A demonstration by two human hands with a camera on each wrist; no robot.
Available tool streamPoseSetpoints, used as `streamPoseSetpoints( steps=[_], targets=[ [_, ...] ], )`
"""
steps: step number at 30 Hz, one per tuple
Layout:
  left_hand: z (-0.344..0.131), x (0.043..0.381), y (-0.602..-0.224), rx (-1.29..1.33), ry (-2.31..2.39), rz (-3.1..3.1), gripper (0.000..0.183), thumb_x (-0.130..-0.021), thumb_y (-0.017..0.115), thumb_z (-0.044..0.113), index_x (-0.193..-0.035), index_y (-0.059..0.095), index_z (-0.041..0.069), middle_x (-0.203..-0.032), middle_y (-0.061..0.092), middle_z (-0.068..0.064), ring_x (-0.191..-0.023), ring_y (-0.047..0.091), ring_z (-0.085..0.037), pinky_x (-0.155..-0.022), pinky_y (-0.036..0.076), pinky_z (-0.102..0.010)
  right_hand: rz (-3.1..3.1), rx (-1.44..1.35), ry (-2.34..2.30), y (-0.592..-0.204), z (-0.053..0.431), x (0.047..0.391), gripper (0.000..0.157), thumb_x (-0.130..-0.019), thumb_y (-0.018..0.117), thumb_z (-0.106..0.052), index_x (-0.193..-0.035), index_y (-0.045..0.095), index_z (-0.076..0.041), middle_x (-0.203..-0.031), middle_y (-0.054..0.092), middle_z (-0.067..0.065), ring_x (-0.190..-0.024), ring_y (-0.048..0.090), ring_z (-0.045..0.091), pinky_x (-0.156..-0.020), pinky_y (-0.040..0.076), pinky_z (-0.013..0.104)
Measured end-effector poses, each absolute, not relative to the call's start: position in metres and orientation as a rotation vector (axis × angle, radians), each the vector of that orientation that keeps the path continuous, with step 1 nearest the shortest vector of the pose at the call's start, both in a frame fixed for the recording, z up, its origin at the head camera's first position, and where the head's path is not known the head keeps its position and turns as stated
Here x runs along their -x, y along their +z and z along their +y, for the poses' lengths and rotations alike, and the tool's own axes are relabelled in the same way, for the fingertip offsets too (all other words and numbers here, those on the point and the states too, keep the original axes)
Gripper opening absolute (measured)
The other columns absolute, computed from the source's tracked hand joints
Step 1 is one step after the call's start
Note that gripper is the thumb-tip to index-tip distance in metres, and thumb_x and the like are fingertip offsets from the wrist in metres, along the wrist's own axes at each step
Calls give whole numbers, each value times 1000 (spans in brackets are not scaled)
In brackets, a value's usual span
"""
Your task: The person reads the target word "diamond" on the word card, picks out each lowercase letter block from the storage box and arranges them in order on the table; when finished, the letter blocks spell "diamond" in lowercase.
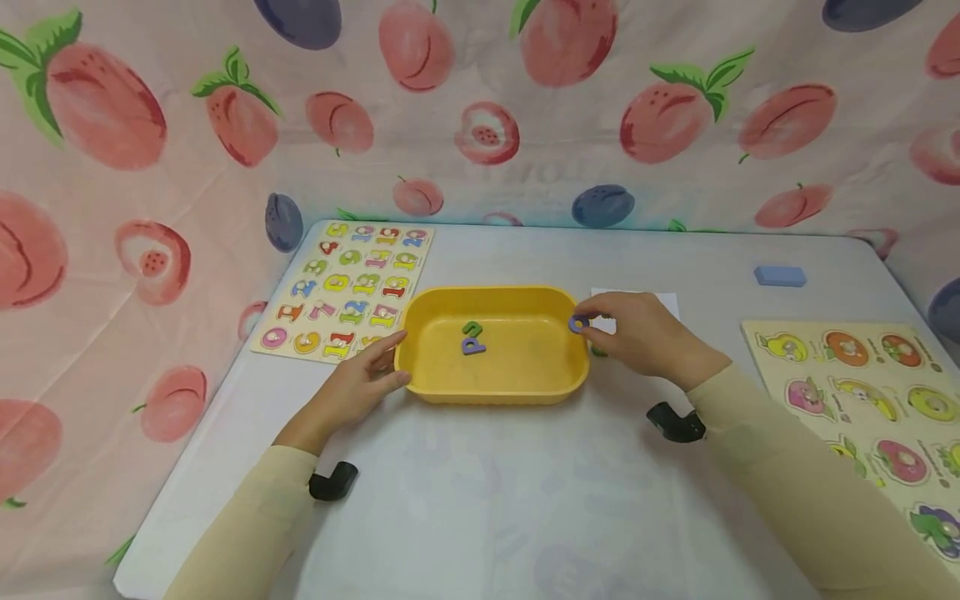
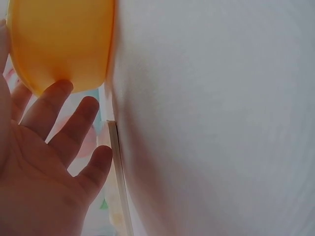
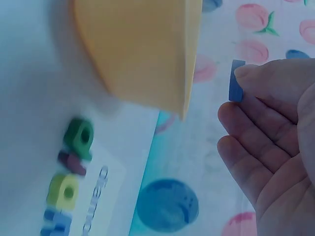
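Blue-purple letter, seemingly rounded and holed.

The tub sits in the middle of the worktop. Two letters lie in it, left of its middle, one just behind the other. The left hand touches the tub's left end. The right hand is at its right end, with a letter between finger and thumb. A card lies right of the tub, and a row of letters lies along its near side. The number board is far left. The fruit board is on the right, with a block behind it. A cloth hangs behind the worktop.
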State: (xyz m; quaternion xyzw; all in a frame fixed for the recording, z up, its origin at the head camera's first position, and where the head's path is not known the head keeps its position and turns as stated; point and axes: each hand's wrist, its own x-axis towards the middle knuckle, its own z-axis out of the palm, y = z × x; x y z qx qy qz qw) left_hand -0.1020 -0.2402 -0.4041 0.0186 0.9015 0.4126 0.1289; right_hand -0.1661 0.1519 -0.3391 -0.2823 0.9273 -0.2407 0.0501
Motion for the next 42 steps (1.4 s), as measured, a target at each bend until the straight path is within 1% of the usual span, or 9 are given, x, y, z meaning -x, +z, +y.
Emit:
streamPoseSetpoints(
  steps=[4, 7, 14, 22, 26, 32, 42],
  targets=[
    [-240, 102, -404, -53, 1193, 2622, 72, -95, 70, 35, -157, 35, 26, -149, 49, -15, -137, 45, -34, -113, 31, -57, 2830, 756, -690, -338, 165, 162, 31, -97, 67, -17, -125, 68, -5, -119, 69, 12, -115, 61, 34, -98, 49, 54],
    [-240, 101, -403, -54, 1192, 2621, 72, -95, 70, 34, -157, 35, 26, -149, 49, -15, -137, 46, -34, -113, 31, -57, 2828, 691, -667, -340, 174, 161, 33, -96, 67, -17, -127, 67, -5, -122, 69, 14, -117, 59, 36, -99, 47, 57],
    [-240, 101, -404, -42, 1183, 2620, 72, -95, 70, 35, -157, 35, 27, -150, 48, -15, -137, 46, -33, -113, 32, -56, 2867, 604, -608, -345, 199, 159, 33, -96, 67, -16, -127, 67, -4, -123, 67, 18, -113, 59, 39, -94, 50, 58],
    [-238, 101, -401, -32, 1176, 2623, 72, -95, 70, 36, -157, 35, 28, -150, 48, -14, -137, 46, -33, -112, 33, -56, 2889, 562, -557, -353, 225, 156, 36, -95, 67, -15, -129, 65, -1, -125, 64, 23, -113, 58, 41, -93, 49, 60],
    [-239, 101, -401, -25, 1185, 2620, 71, -95, 70, 36, -157, 36, 29, -150, 48, -13, -137, 46, -32, -112, 33, -55, 2890, 545, -541, -357, 236, 158, 37, -95, 67, -15, -129, 64, -1, -126, 63, 24, -116, 56, 43, -96, 46, 62],
    [-238, 101, -401, -24, 1183, 2614, 72, -95, 70, 37, -157, 35, 29, -151, 47, -14, -137, 45, -33, -112, 33, -56, 2871, 514, -527, -365, 247, 161, 37, -96, 66, -14, -129, 63, 2, -123, 64, 26, -116, 56, 45, -98, 44, 63],
    [-238, 102, -400, -20, 1182, 2609, 73, -94, 70, 37, -157, 35, 30, -152, 45, -13, -138, 45, -33, -112, 32, -56, 2828, 422, -492, -374, 260, 167, 41, -97, 65, -17, -132, 60, 3, -126, 61, 29, -123, 49, 50, -104, 35, 67]
  ],
)
